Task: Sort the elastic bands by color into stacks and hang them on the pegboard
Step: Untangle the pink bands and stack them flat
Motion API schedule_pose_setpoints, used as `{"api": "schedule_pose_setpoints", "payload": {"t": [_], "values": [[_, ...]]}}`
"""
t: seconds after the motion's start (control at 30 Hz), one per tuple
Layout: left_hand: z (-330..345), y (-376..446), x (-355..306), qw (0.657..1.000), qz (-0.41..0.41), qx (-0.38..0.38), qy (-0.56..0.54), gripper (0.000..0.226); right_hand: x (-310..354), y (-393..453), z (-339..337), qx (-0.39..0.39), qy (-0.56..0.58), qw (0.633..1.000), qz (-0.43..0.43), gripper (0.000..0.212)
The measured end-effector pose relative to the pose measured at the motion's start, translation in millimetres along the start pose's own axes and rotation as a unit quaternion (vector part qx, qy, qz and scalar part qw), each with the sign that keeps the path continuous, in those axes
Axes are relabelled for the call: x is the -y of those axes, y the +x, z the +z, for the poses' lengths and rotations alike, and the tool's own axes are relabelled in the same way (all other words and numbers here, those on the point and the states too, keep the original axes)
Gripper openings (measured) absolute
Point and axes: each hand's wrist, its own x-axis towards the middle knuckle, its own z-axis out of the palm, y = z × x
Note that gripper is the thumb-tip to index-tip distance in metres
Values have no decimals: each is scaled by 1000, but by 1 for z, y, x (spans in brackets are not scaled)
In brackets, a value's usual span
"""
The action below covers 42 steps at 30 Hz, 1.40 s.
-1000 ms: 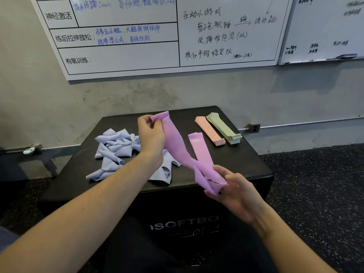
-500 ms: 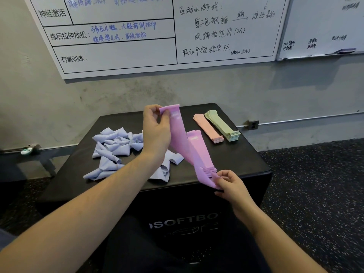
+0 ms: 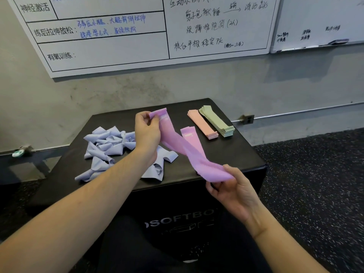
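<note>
My left hand (image 3: 146, 133) pinches the purple elastic band (image 3: 175, 142) by its far end, my right hand (image 3: 234, 191) its near end — light, floppy, twisting; ends are the sure hold.

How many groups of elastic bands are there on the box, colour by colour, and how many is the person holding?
Purple band held between left hand and right hand: 1
Purple stack on the box: 1
Pink stack: 1
Green stack: 1
Loose blue pile, unsorted: 1
Total: 5
</note>
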Motion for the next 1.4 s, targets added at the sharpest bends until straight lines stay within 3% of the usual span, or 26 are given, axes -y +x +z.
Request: {"api": "schedule_pose_setpoints", "payload": {"t": [0.13,0.23,0.3,0.37,0.47,0.53,0.63,0.77,0.83,0.97,1.23,1.3,1.4], "values": [[0,3,1,1000,-6,-3,-1,10,2,0,-10,-5,66,998,-10,49],[-1,5,1,1000,-8,-12,-5,8,5,-3,-20,8,94,995,13,49],[-1,5,0,1000,-7,-15,-5,9,5,-2,-23,1,34,999,41,53],[1,4,-2,1000,3,-11,-3,11,-1,1,-25,-47,-63,994,79,34],[5,-1,-4,999,32,6,-1,12,-11,10,-33,-158,-272,947,62,24],[8,-5,-3,998,51,23,7,13,-14,12,-33,-176,-353,919,22,23],[10,-7,-2,997,71,43,9,13,-15,11,-26,-157,-393,906,3,20],[9,5,-2,998,56,31,-9,10,-13,5,-24,-109,-319,942,2,26],[9,13,-3,999,35,9,-22,9,-13,5,-27,-96,-327,940,-9,26],[18,18,-8,1000,5,8,-16,13,-20,19,-26,-82,-412,904,-85,24],[35,18,-9,996,-9,84,-11,9,-1,73,5,-34,-526,835,-160,70],[41,17,-9,995,-4,95,-7,9,5,81,10,-35,-549,824,-134,65],[50,19,-7,994,-2,113,4,7,9,82,9,-20,-513,853,-95,23]]}}
